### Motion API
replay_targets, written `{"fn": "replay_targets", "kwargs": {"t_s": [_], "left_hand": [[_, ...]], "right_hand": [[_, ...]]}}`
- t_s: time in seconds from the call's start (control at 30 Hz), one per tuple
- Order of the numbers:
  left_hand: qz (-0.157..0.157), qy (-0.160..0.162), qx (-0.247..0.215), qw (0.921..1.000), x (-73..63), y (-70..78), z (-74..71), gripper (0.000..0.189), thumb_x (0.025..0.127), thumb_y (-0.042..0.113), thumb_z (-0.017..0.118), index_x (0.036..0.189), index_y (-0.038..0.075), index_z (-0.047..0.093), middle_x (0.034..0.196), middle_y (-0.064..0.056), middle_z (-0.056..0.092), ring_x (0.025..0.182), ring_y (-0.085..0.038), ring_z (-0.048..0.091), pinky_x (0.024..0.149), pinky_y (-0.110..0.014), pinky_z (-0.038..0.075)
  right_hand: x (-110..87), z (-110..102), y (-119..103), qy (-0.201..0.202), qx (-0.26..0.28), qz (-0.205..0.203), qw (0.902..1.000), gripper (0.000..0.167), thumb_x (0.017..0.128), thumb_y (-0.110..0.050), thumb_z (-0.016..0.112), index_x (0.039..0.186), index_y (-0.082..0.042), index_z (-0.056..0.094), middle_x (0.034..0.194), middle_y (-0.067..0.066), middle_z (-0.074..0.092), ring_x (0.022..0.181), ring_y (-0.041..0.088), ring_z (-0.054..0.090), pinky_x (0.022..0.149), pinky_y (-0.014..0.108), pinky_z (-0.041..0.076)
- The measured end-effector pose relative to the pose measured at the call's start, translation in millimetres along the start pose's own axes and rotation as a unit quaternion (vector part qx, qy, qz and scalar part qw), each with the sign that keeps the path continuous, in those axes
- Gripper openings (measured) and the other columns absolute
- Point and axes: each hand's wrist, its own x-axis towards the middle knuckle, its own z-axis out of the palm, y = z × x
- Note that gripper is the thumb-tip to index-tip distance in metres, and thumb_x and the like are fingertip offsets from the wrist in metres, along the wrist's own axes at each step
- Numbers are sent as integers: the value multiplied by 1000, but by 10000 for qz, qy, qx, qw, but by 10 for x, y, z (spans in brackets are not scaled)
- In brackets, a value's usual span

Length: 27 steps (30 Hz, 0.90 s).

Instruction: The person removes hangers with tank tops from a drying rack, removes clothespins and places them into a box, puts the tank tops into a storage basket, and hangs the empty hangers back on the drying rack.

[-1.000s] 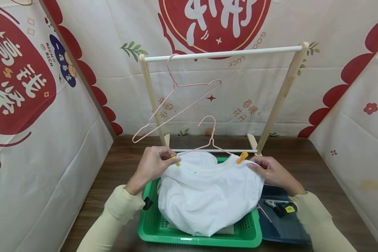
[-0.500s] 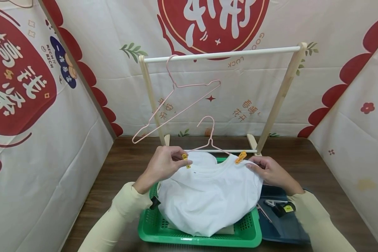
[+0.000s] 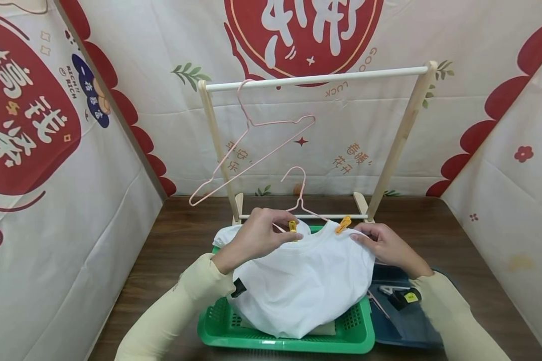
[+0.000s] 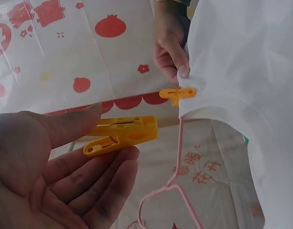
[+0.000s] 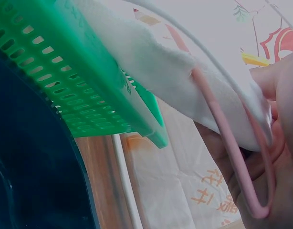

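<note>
My left hand (image 3: 259,233) pinches a yellow clothespin (image 4: 125,131) between thumb and fingers, over the neckline of a white T-shirt (image 3: 302,286). In the left wrist view this clothespin is apart from the cloth. A pink hanger (image 3: 301,193) is inside the shirt, its hook standing up out of the collar. An orange-yellow clothespin (image 3: 343,224) is clipped on the right side of the neckline. My right hand (image 3: 386,245) pinches the shirt's right shoulder just beside that clip. In the right wrist view the hanger's rounded end (image 5: 258,210) lies against the right hand's fingers.
Under the shirt stands a green basket (image 3: 286,345). A dark blue tray (image 3: 411,326) holding metal-coloured and black items lies at its right. Behind, a wooden rack with a white rod (image 3: 343,77) carries a second pink hanger (image 3: 253,168). Printed cloth walls enclose the table (image 3: 149,250).
My left hand has moved rightward from the shirt's left shoulder to the collar, carrying the yellow clothespin off the cloth. The left shoulder has slackened. My right hand has kept its place.
</note>
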Motion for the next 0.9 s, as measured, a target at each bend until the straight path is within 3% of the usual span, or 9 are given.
{"fn": "replay_targets", "kwargs": {"t_s": [0.27,0.63,0.77,0.9], "left_hand": [[470,-378,160,9981,99,201,132,29,86,25,78,112,13,74,98,1,73,80,-1,65,69,-14,51],[750,-1233,437,9886,264,481,442,29,87,24,78,112,11,73,95,6,73,80,6,63,70,-8,48],[980,-1436,538,9833,304,581,552,26,87,23,78,110,11,73,95,5,73,79,8,62,69,-6,46],[1266,-1566,608,9776,352,661,667,28,87,22,78,113,13,72,98,6,72,80,8,62,71,-5,44]], "right_hand": [[6,-1,25,-19,-51,131,9999,14,101,-8,55,104,-1,66,79,4,67,57,18,67,51,33,55],[14,-1,15,-168,234,-14,9996,14,102,-6,53,106,1,65,85,11,68,61,19,70,53,37,57],[8,-3,19,-117,119,-38,9999,14,101,-5,54,106,0,66,90,14,67,62,17,69,53,36,57],[5,-8,53,-2,-233,-139,9996,11,99,-5,59,103,-6,69,93,8,67,71,13,65,62,31,58]]}}
